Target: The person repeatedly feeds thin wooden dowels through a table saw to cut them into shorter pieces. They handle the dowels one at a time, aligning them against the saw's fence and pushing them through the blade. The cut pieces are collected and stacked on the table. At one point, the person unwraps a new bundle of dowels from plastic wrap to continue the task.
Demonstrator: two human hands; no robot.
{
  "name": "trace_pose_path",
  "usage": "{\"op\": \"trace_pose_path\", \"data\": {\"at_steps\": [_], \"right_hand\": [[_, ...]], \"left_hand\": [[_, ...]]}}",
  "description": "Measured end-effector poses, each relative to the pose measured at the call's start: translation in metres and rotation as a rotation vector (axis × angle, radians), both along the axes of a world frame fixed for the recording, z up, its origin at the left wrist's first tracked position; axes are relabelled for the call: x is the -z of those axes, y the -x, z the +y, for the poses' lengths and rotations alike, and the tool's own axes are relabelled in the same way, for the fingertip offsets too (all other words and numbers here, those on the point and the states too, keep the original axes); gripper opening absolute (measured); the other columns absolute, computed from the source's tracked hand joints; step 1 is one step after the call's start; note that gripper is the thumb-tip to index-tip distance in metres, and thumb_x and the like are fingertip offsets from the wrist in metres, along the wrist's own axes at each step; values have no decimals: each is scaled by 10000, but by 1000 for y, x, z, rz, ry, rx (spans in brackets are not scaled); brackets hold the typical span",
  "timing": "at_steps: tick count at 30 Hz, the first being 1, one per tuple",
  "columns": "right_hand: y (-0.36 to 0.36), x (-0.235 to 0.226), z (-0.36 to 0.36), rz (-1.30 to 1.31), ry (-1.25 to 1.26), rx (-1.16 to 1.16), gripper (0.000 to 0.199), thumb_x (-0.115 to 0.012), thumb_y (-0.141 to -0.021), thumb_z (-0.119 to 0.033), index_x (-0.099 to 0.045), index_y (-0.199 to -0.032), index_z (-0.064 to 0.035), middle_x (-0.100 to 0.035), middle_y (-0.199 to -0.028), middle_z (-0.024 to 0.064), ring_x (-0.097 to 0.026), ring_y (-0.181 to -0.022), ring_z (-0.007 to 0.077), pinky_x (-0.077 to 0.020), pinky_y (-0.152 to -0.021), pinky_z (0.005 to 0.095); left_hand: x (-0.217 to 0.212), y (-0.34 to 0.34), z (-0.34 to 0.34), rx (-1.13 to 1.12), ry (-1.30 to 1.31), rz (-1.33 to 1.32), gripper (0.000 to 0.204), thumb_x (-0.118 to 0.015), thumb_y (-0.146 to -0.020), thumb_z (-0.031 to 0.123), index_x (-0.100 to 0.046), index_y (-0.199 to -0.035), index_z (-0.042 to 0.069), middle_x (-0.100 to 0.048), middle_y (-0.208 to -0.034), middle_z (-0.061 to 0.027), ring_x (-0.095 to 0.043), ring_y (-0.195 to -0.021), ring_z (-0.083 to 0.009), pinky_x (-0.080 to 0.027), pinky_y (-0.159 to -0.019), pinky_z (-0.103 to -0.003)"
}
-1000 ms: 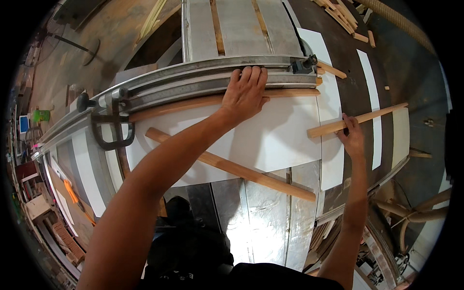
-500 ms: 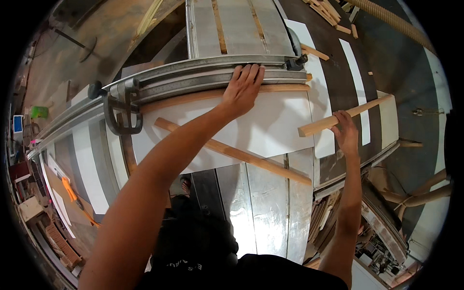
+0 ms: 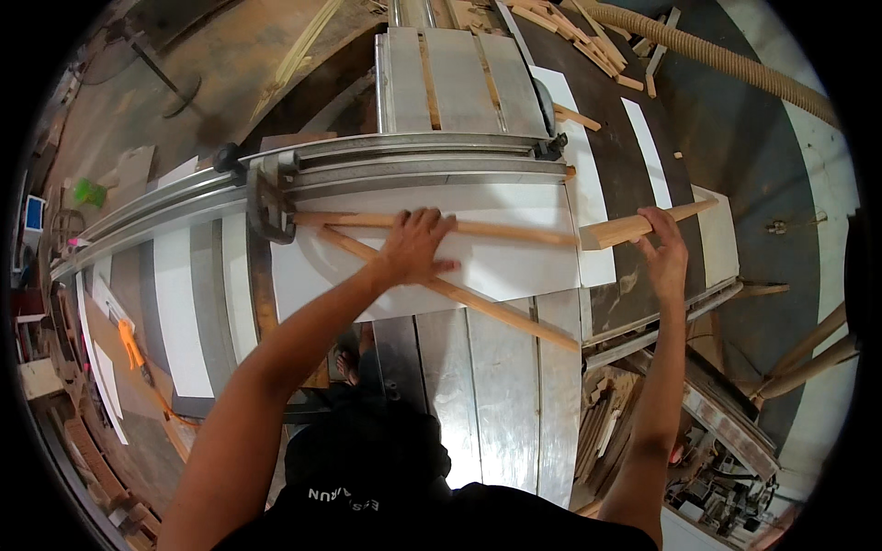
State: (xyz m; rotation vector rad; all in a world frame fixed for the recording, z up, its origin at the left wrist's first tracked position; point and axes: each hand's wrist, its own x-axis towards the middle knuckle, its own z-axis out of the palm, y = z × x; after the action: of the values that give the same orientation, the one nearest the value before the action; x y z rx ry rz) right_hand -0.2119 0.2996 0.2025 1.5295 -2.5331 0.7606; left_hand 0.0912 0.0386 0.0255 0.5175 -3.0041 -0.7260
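Note:
On a white board (image 3: 496,262), my left hand (image 3: 418,246) is closed over a long wooden strip (image 3: 524,232), fingertips past its far edge and thumb on the near side. The strip lies apart from the metal fence (image 3: 413,170). A second wooden strip (image 3: 505,317) runs diagonally under my left wrist, down to the right. My right hand (image 3: 666,248) grips a shorter wooden piece (image 3: 611,232) at the board's right edge, thumb below and fingers on top. Its cut end faces left, close to the long strip's right end.
A metal clamp-like stop (image 3: 266,197) sits at the fence's left part. Beyond the fence is a slotted metal table (image 3: 459,87). Loose wood pieces (image 3: 579,41) are piled at the far right, near a ribbed hose (image 3: 707,50). An orange-handled tool (image 3: 130,344) lies at left.
My left hand has drawn the long strip away from the fence toward me. My right hand still grips the shorter piece, almost unmoved. The whole view has shifted slightly.

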Motion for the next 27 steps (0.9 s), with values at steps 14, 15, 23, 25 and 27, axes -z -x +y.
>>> {"op": "trace_pose_path", "data": {"at_steps": [14,15,23,25,27], "right_hand": [[-113,-4,-42,-75,-68,55,477,-864,-751,-200,-702,-1172,-46,-680,-1155,81,-645,-904,231,-530,-783,346],[-117,-10,-40,-85,-36,32,478,-863,-753,-199,-702,-1176,-45,-680,-1160,81,-648,-914,234,-530,-786,344],[-147,-115,-14,-144,147,-99,377,-790,-860,-172,-687,-1181,-4,-663,-1172,106,-628,-995,207,-506,-851,319],[-162,-129,-4,-209,189,-69,334,-767,-877,-140,-689,-1172,-4,-653,-1156,80,-605,-977,167,-481,-865,296],[-169,-143,3,-222,180,-61,326,-758,-882,-139,-687,-1168,2,-650,-1159,71,-597,-979,158,-478,-869,298]], "left_hand": [[-105,-63,71,-179,-1010,795,642,-647,-997,233,-362,-1542,48,-418,-1504,-179,-551,-1278,-281,-489,-1038,-394],[-130,-61,67,-83,-1069,832,572,-638,-1001,179,-416,-1509,39,-454,-1475,-164,-600,-1191,-237,-516,-973,-344],[-267,-72,80,267,-1143,1132,376,-647,-948,-36,-623,-1322,-6,-701,-1171,-127,-691,-921,-125,-573,-756,-252],[-280,-75,87,330,-1153,1178,384,-642,-944,-45,-617,-1327,-17,-702,-1189,-131,-684,-913,-115,-570,-760,-245],[-292,-80,92,374,-1146,1220,390,-634,-941,-55,-612,-1329,-28,-700,-1206,-137,-679,-911,-111,-569,-766,-242]]}}
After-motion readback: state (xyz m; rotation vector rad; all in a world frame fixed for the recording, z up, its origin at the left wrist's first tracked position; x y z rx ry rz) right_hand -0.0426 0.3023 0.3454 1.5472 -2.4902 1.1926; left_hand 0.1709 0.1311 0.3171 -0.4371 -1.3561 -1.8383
